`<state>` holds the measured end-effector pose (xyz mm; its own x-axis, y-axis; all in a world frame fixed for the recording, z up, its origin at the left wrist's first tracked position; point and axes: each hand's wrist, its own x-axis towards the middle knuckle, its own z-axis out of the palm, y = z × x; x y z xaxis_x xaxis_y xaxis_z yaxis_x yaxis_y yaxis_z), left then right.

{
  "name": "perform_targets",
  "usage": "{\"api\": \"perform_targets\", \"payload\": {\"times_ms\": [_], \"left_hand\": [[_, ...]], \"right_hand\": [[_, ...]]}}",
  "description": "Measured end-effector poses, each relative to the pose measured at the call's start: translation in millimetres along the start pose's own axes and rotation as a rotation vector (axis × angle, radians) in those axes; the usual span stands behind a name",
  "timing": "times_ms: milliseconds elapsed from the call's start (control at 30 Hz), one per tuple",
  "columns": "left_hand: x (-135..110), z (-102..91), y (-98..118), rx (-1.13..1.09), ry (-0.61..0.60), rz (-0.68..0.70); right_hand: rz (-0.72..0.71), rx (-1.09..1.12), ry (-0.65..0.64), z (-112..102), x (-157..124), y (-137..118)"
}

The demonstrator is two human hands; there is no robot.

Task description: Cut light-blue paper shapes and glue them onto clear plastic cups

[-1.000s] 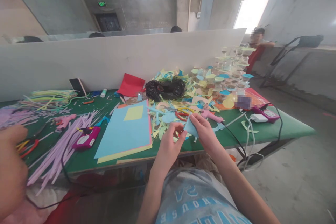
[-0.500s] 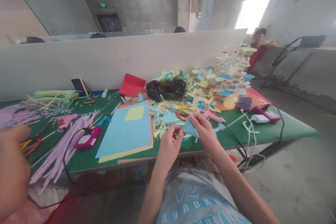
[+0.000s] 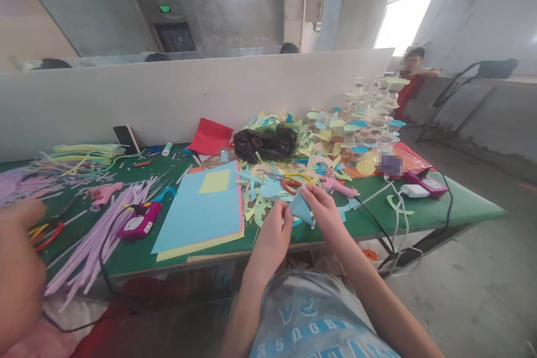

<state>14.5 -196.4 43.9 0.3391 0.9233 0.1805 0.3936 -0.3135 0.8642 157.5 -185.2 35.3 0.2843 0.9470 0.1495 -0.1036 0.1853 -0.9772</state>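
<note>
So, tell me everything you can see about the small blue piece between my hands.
The small blue piece is plain light blue and looks like thin paper. From here its outline is roughly triangular; whether it is folded or rolled is hard to tell, and fingers cover some edges. It is held tilted, with paper scraps behind it in the view. Your left hand pinches its left corner, and your right hand grips its upper right side.
</note>
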Motion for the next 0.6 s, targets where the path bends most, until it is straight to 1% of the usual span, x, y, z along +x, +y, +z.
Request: {"api": "perform_targets", "payload": {"times_ms": [133,367,467,600], "left_hand": [[-0.4,0.8,0.5,-0.006,-0.03,0.016],[2.3,1.4,-2.1,-0.066,-0.046,0.005],[4.2,1.0,-5.3,-0.108,0.01,-0.029],[7.0,-2.7,-8.8,-0.198,0.126,-0.066]], "right_hand": [[-0.003,-0.014,0.028,-0.4,0.5,1.3],[-0.104,-0.11,-0.027,1.2,0.7,3.2],[-0.13,-0.14,-0.052,0.9,0.0,1.4],[-0.142,-0.242,-0.189,-1.2,-3.1,-2.7]]}}
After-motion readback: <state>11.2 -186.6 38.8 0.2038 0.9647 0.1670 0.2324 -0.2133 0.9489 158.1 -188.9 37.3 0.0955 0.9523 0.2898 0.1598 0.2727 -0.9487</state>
